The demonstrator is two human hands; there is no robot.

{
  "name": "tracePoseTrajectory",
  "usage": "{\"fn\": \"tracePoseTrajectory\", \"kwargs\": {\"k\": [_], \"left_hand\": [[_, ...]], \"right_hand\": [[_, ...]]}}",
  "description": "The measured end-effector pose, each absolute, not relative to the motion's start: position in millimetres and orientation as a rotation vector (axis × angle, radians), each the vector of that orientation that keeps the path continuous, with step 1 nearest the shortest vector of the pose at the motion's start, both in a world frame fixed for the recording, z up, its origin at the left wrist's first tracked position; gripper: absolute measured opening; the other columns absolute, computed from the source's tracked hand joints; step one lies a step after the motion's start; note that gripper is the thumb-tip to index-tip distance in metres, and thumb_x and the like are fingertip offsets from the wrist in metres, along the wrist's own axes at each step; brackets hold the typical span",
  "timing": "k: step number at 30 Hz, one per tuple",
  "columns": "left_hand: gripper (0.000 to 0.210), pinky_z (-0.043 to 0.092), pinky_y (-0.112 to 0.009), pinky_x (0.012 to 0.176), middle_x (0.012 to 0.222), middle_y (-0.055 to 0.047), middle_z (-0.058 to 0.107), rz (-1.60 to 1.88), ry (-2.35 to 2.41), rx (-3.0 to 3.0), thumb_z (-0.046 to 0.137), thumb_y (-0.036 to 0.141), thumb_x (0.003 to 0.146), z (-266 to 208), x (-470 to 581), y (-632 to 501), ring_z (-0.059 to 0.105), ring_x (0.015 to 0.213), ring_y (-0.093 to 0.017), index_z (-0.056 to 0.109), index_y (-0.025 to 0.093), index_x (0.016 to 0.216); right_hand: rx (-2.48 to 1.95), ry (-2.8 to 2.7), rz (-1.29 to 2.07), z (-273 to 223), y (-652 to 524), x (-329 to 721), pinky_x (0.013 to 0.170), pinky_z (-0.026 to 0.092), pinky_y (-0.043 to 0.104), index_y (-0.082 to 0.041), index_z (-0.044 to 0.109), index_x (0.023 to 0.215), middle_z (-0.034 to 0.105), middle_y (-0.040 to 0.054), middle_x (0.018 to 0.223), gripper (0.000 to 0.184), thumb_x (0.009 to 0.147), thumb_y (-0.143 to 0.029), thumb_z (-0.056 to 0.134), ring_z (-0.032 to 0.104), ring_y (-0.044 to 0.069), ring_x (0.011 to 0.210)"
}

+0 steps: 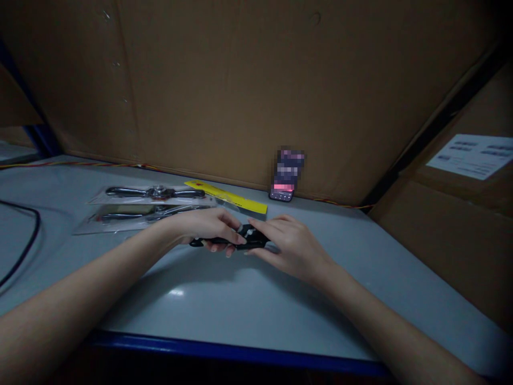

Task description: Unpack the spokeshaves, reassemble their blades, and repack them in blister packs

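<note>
Both hands hold a black spokeshave (253, 236) just above the table. My left hand (206, 224) is closed around its left handle, with the thumb lying along the tool near its middle. On the other side, my right hand (298, 246) grips the right end with fingers on top and thumb below; that end is mostly hidden. Behind my left wrist lie a second spokeshave (158, 192) in clear packaging and another packaged tool (132, 213), partly covered by my forearm.
A yellow card strip (228, 197) lies behind my hands. A phone (285, 176) leans against the cardboard wall (224, 96). At left a black cable (34, 235) curves over the grey table (240, 310), which has a blue front edge. A labelled cardboard box (449, 230) stands right.
</note>
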State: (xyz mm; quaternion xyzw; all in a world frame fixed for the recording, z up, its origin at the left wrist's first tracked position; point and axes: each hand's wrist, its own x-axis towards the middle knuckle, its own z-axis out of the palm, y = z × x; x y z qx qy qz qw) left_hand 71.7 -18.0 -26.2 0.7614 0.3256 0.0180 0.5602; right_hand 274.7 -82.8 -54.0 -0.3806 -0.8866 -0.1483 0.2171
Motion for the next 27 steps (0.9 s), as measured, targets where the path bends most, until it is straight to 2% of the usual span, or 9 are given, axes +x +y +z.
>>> {"fn": "tracePoseTrajectory", "kwargs": {"k": [3,5,9,14,27], "left_hand": [[0.02,0.024,-0.019,0.039,0.061,0.001,0.058,0.077,0.786,1.782,0.06,0.035,0.075,-24.3,72.0,-19.3,0.041,0.043,-0.005,0.06,0.015,0.075],[0.019,0.024,-0.019,0.039,0.063,0.001,0.059,0.088,0.81,1.765,0.059,0.033,0.076,-22.5,72.9,-21.1,0.042,0.044,-0.005,0.058,0.015,0.073],[0.016,0.026,-0.02,0.04,0.065,0.0,0.061,0.055,0.81,1.734,0.058,0.031,0.077,-20.3,75.8,-26.2,0.043,0.045,-0.006,0.055,0.015,0.074],[0.013,0.028,-0.019,0.041,0.066,0.0,0.062,0.017,0.787,1.749,0.057,0.027,0.078,-18.9,79.5,-32.5,0.044,0.046,-0.005,0.055,0.014,0.074],[0.016,0.031,-0.018,0.042,0.06,0.002,0.058,0.229,0.981,1.808,0.049,0.022,0.08,-23.7,97.5,-46.8,0.045,0.043,-0.005,0.054,0.014,0.068]], "right_hand": [[-1.054,-2.43,-0.463,-50.1,-83.2,276.1,0.076,0.041,0.034,-0.011,0.05,0.122,0.066,0.0107,0.104,0.054,0.082,-0.047,0.055,0.061,0.022,0.088],[-1.05,-2.393,-0.533,-47.2,-83.6,275.9,0.075,0.04,0.033,-0.012,0.055,0.114,0.065,0.0108,0.105,0.046,0.084,-0.046,0.053,0.059,0.022,0.089],[-1.032,-2.39,-0.719,-43.9,-83.2,273.0,0.07,0.036,0.032,-0.015,0.062,0.089,0.065,0.0081,0.088,0.026,0.089,-0.036,0.047,0.056,0.021,0.082],[-0.975,-2.447,-0.896,-44.7,-82.6,268.9,0.066,0.03,0.031,-0.017,0.059,0.072,0.059,0.0041,0.07,0.028,0.091,-0.029,0.042,0.049,0.019,0.071],[-1.313,-2.254,-1.026,-59.3,-84.9,251.1,0.063,0.023,0.033,-0.018,0.053,0.069,0.055,0.0042,0.064,0.023,0.088,-0.017,0.039,0.047,0.021,0.064]]}}
